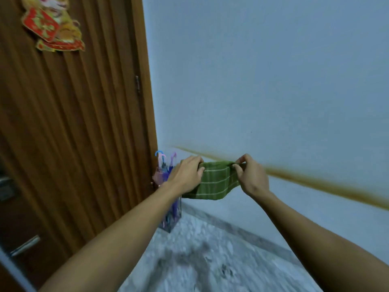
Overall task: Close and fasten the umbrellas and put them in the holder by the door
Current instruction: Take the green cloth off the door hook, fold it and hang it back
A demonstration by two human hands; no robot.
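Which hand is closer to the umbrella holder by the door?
Left. The left hand overlaps the umbrella holder in view; the right hand grips the green cloth further right.

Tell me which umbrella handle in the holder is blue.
The hooked blue handle farthest left, nearest the door; the other handles beside it look pink or purple.

Green cloth [214,182] with pale checks, brown ribbed door [73,123], pale blue wall [273,81]
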